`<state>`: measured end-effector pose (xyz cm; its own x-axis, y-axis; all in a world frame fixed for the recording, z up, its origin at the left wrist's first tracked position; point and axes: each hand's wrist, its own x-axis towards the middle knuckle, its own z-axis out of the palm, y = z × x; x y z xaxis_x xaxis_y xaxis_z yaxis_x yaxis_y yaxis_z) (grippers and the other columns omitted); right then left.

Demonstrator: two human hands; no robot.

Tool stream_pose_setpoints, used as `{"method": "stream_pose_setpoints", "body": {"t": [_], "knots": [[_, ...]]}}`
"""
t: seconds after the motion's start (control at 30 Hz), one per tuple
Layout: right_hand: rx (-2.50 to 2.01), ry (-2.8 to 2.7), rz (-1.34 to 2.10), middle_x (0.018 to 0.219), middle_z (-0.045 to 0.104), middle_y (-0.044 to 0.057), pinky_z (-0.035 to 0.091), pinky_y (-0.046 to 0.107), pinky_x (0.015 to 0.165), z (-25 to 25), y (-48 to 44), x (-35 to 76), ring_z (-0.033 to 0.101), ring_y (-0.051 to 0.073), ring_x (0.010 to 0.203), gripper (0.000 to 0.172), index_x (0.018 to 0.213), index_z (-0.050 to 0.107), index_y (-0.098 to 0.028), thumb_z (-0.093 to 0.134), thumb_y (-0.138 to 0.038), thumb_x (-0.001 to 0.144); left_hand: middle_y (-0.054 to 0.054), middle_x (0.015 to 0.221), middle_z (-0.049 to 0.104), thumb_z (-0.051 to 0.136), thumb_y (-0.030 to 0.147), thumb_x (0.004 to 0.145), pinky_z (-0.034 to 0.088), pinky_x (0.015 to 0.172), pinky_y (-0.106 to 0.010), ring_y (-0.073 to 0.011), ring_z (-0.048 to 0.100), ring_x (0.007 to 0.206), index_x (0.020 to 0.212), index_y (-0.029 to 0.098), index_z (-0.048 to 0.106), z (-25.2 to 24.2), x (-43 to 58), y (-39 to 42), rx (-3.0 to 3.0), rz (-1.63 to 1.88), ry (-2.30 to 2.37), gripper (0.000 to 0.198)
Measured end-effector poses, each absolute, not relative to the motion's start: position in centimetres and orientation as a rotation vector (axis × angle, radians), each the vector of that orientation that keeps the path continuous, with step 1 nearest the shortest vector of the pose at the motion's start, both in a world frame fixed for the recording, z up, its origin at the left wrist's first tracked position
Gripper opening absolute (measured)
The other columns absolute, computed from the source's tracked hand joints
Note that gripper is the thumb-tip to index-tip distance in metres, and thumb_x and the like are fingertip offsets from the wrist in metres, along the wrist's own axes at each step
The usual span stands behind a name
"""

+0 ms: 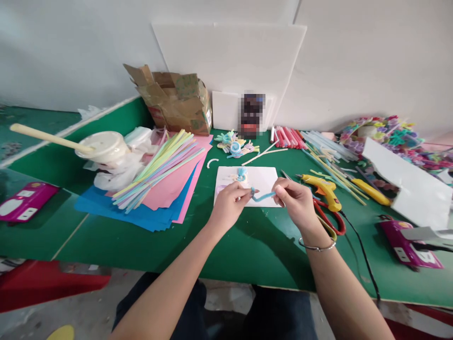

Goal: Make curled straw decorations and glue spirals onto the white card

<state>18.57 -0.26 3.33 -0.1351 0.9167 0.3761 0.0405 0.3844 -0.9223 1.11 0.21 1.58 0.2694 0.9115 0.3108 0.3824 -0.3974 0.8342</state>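
Head view: the left hand point(228, 200) has its thumb and forefinger pinched together on the bent end of a blue fuzzy stem point(264, 197), while the right hand point(293, 198) grips the opposite end between its fingertips, so the stem runs across the gap between both sets of fingers, dipping slightly, above the near part of a white card point(265, 177). Just beyond the left fingertips, a coiled blue piece point(241, 174) sits on that card; farther ahead of the fingers is a cluster of pastel curls point(236, 145), with loose pale stems near it. Left of the left fingers, well apart, a bundle of pastel stems point(159, 170) lies across pink and blue sheets point(127, 212), with a lidded tub point(106, 146) past it and an open carton point(179, 106) ahead of the bundle. Close to the right fingers, on their right, rest a yellow glue gun point(320, 185) and red-handled scissors point(341, 225), partly hidden by the hand; farther right are a yellow-handled tool point(371, 191) and a heap of colourful fuzzy pieces point(380, 134), all on the green table point(244, 255) beneath the fingers
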Motion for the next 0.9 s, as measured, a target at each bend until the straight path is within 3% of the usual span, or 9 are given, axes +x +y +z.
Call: {"method": "stream_pose_setpoints", "body": {"t": [0.2, 0.4, 0.5, 0.63, 0.77, 0.9], "knots": [[-0.999, -1.245, 1.010, 0.049, 0.042, -0.006, 0.024, 0.023, 0.040, 2.6, 0.5, 18.8, 0.033, 0.006, 0.040, 0.035, 0.059, 0.054, -0.019, 0.063, -0.046, 0.079, -0.002, 0.071, 0.057, 0.053, 0.020, 0.087, 0.041, 0.067, -0.027, -0.0154, 0.054, 0.074, 0.077, 0.019, 0.072, 2.1, 1.4, -0.2, 2.048, 0.823, 0.944, 0.021], [-0.992, -1.148, 1.115, 0.047, 0.041, -0.007, 0.024, 0.021, 0.040, 2.5, 0.7, 18.3, 0.031, 0.005, 0.040, 0.038, 0.058, 0.054, -0.018, 0.066, -0.050, 0.075, 0.000, 0.066, 0.048, 0.059, 0.041, 0.083, 0.036, 0.061, -0.026, -0.0112, 0.046, 0.064, 0.079, 0.019, 0.074, 3.5, 0.5, -0.3, 1.583, 0.676, 0.513, 0.027], [-0.986, -1.200, 1.108, 0.046, 0.042, -0.006, 0.026, 0.022, 0.040, 2.3, 0.4, 17.5, 0.033, 0.005, 0.039, 0.038, 0.058, 0.053, -0.019, 0.064, -0.049, 0.076, 0.001, 0.062, 0.043, 0.064, 0.048, 0.077, 0.029, 0.053, -0.026, -0.0091, 0.037, 0.056, 0.073, 0.019, 0.073, 3.0, 0.7, -0.7, 1.304, 0.833, 0.496, 0.031], [-1.029, -1.274, 1.026, 0.047, 0.044, -0.005, 0.029, 0.022, 0.040, 2.1, 0.1, 16.5, 0.037, 0.006, 0.041, 0.037, 0.056, 0.053, -0.019, 0.063, -0.048, 0.077, 0.005, 0.053, 0.033, 0.063, 0.050, 0.077, 0.027, 0.055, -0.027, -0.0086, 0.025, 0.052, 0.075, 0.021, 0.072, 2.6, 1.5, -1.0, 1.004, 1.147, 0.554, 0.030], [-1.072, -1.283, 0.921, 0.048, 0.045, -0.005, 0.028, 0.022, 0.039, 2.5, -0.2, 16.3, 0.037, 0.006, 0.040, 0.035, 0.058, 0.055, -0.019, 0.063, -0.047, 0.077, 0.005, 0.052, 0.032, 0.065, 0.047, 0.077, 0.028, 0.057, -0.027, -0.0095, 0.025, 0.054, 0.084, 0.021, 0.073, 2.9, 1.8, -0.9, 0.887, 1.290, 0.676, 0.028], [-1.118, -1.272, 0.817, 0.049, 0.046, -0.005, 0.030, 0.022, 0.039, 3.0, -0.5, 16.5, 0.038, 0.007, 0.041, 0.033, 0.058, 0.054, -0.019, 0.061, -0.044, 0.079, 0.005, 0.052, 0.033, 0.065, 0.047, 0.076, 0.029, 0.058, -0.027, -0.0099, 0.027, 0.055, 0.077, 0.021, 0.072, 3.3, 1.8, -1.1, 0.911, 1.276, 0.691, 0.028]]}}
